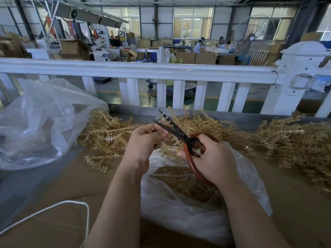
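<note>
Scissors [179,133] | I'm gripping handles in right hand [213,158] | left hand [143,140] is pinching sprig [163,119] between open blades

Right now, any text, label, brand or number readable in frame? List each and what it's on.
None legible.
Scissors in the right hand: no mark visible on blades or handles.
Plastic sprig in the left hand: no print.
Yellow sign far back, centre-left: too blurred to read.
White sheet at back left: too small to read.
</note>
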A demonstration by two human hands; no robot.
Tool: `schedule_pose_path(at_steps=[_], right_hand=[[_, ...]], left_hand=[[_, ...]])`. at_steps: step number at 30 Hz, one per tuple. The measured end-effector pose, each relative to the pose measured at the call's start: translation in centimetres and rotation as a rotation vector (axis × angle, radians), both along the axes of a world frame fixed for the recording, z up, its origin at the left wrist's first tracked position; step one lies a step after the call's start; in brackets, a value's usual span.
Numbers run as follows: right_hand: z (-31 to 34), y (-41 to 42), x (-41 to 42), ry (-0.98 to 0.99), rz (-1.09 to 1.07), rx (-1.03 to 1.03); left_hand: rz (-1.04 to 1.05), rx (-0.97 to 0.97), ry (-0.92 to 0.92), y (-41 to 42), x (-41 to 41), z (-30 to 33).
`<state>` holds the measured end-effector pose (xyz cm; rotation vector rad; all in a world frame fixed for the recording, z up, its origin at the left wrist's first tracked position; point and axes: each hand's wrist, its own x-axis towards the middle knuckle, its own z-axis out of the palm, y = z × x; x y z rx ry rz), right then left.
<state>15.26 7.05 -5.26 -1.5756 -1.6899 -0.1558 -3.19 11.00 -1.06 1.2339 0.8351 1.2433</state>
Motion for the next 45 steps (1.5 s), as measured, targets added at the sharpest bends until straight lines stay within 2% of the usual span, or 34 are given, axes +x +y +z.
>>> schedule_pose_path(at_steps=[11, 28, 37, 45], right_hand=[[0.07, -0.09, -0.07, 0.013, 0.016, 0.060], [0.61, -0.42, -0.40, 0.016, 0.026, 0.068], [0.77, -0.44, -0.34, -0.005, 0.016, 0.083], [0.68, -0.42, -0.24, 0.059, 0.038, 0.061]], left_hand=[[-0.071, -0.051, -0.097, 0.09, 0.09, -0.07], [-0.143, -0.003, -0.004, -0.22, 0.22, -0.15], [-0.112, 0.049, 0.051, 0.01, 0.25, -0.21], [-0.138, 0.052, 0.015, -0.12, 0.28, -0.23]])
